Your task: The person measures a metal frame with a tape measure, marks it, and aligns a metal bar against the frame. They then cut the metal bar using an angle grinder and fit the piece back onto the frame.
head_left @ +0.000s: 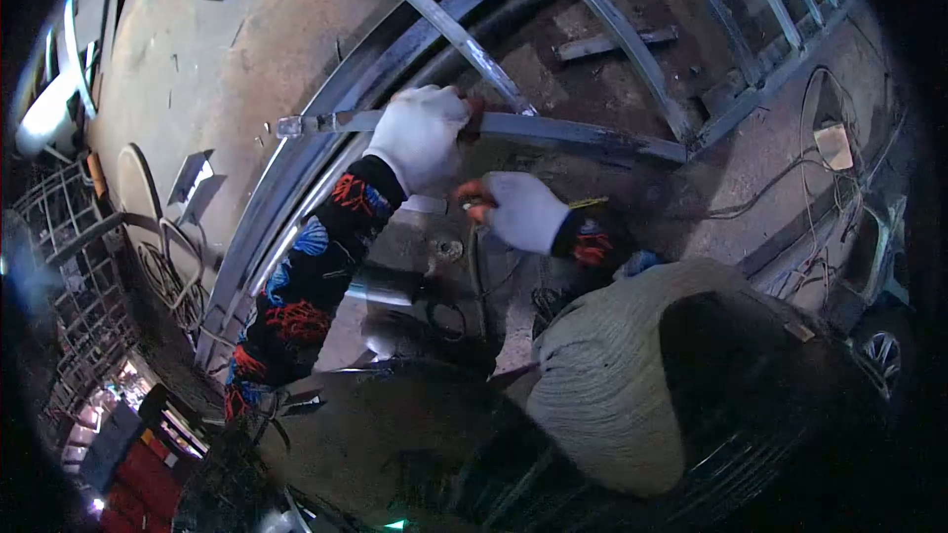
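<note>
My left hand (420,138), in a white glove with orange-red fingertips, is closed around a grey metal bar (583,134). The bar lies across the curved metal rails, and its right end reaches a corner of the barred metal frame (602,15). Below the bar and apart from it is my right hand (528,212), gloved the same way. Its fingers are curled together and slightly blurred; whatever may be between them is too small to name. A thin yellow strip (591,202) shows beside the right wrist.
Curved metal rails (326,109) run along the left of the frame. A short metal piece (617,43) lies inside it. Cables (760,195) trail over the floor at right, near a car wheel (879,353). A wire mesh rack (79,276) and coiled cable (170,281) are at left.
</note>
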Demonstrator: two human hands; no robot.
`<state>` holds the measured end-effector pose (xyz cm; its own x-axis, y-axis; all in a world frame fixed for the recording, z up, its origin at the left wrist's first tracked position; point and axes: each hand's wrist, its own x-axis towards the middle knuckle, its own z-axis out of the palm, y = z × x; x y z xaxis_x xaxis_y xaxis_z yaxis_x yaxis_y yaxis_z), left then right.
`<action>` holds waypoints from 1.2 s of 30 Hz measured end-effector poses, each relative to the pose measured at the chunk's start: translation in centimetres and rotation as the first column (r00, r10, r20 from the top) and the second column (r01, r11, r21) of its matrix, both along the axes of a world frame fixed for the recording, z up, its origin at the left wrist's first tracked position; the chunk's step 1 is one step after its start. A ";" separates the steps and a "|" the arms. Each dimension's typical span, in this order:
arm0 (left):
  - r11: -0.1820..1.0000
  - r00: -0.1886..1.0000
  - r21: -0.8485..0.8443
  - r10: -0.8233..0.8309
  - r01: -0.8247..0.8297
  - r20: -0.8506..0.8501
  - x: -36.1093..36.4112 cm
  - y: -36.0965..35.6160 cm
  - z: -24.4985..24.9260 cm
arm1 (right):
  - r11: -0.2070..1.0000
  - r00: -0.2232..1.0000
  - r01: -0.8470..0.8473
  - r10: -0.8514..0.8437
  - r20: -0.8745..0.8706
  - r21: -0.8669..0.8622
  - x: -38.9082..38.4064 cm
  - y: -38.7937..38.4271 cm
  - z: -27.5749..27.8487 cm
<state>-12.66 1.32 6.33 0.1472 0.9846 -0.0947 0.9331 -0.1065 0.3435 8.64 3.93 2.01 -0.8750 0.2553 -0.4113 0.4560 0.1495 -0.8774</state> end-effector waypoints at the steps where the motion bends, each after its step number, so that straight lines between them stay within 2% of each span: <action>1: 1.000 1.000 0.002 -0.002 0.002 0.003 0.1 0.1 0.3 | 0.991 0.994 0.053 -0.040 0.101 -0.126 1.3 0.2 -0.4; 3: 1.000 1.000 -0.025 0.001 -0.001 0.000 0.1 0.1 0.4 | 0.946 0.992 0.117 -0.128 -0.017 -0.301 4.3 0.5 -3.5; 5: 1.000 1.000 -0.003 0.000 0.000 0.005 0.1 0.0 -0.2 | 0.737 0.952 0.305 -0.215 0.218 -0.603 5.8 2.6 0.5; 7: 1.000 1.000 0.027 -0.004 0.004 0.004 0.0 0.0 -0.4 | 0.695 0.945 0.324 -0.261 0.195 -0.642 7.7 3.3 -0.5; 9: 0.998 1.000 0.058 -0.031 0.031 -0.002 0.0 0.0 -0.2 | 0.412 0.888 0.219 -0.459 0.006 -0.884 9.3 3.5 -0.9; 11: 0.997 0.999 0.064 -0.041 0.043 -0.028 -0.1 -0.1 -0.6 | 0.824 0.933 0.159 -0.306 -0.191 -0.544 9.8 3.9 -2.6; 12: 0.997 0.998 0.065 -0.041 0.044 -0.053 -0.2 -0.1 -0.9 | 0.517 0.888 0.195 -0.454 -0.074 -0.833 10.3 3.9 -2.5; 13: 0.996 0.997 0.073 -0.051 0.055 -0.057 -0.2 0.1 -0.7 | 0.117 0.839 0.180 -0.537 0.090 -0.977 10.2 4.0 -1.8; 14: 0.998 0.997 0.040 -0.041 0.043 -0.063 -0.1 0.1 -0.4 | 0.123 0.834 0.177 -0.546 0.083 -0.976 10.1 4.0 -1.6; 15: 0.999 0.997 0.003 -0.032 0.032 -0.067 0.0 0.1 -0.2 | 0.436 0.863 0.276 -0.504 0.022 -0.857 10.1 4.0 -1.5; 16: 0.999 0.999 0.034 -0.028 0.029 -0.015 0.0 0.1 -0.2 | 0.696 0.894 0.338 -0.447 -0.014 -0.634 10.1 3.9 -1.3; 17: 0.998 0.999 0.039 -0.040 0.041 -0.018 0.1 0.2 0.1 | 0.695 0.889 0.344 -0.457 -0.019 -0.631 10.0 3.8 -1.5; 19: 0.997 0.999 0.070 -0.025 0.023 0.031 0.3 0.3 0.3 | 0.482 0.845 0.363 -0.531 0.063 -0.798 9.8 3.4 -2.0; 20: 0.998 1.000 0.063 -0.013 0.012 0.008 0.3 0.3 0.1 | 0.480 0.841 0.366 -0.538 0.062 -0.797 9.8 3.4 -1.9; 22: 0.999 1.000 0.054 0.004 -0.005 0.016 0.5 0.3 0.1 | 0.587 0.879 0.324 -0.477 0.007 -0.742 9.8 3.4 -1.5; 26: 0.997 0.999 0.070 0.011 -0.014 0.047 0.8 0.5 1.0 | 0.588 0.896 0.303 -0.444 0.013 -0.750 10.0 3.4 -1.3; 28: 0.997 0.999 0.075 -0.001 -0.002 0.039 0.7 0.5 1.0 | 0.461 0.894 0.251 -0.448 0.021 -0.851 10.1 3.3 -1.9; 32: 0.999 1.000 0.042 0.000 -0.001 0.009 0.8 0.5 1.1 | 0.422 0.929 0.206 -0.368 0.041 -0.883 10.5 3.5 -2.3; 34: 0.999 1.000 0.052 0.001 -0.002 0.026 0.7 0.6 1.0 | 0.388 0.868 0.157 -0.494 -0.062 -0.908 10.8 2.9 -3.4; 36: 0.998 0.999 0.061 0.002 -0.004 0.040 0.7 0.5 0.9 | 0.370 0.861 0.212 -0.509 -0.007 -0.905 10.5 3.1 -2.6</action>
<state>-11.92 1.80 7.28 0.1465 0.9888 -0.0281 0.9191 -0.1256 0.3736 19.13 7.05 -0.58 -0.8896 0.2202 -0.4001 0.0179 -0.8586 -0.5123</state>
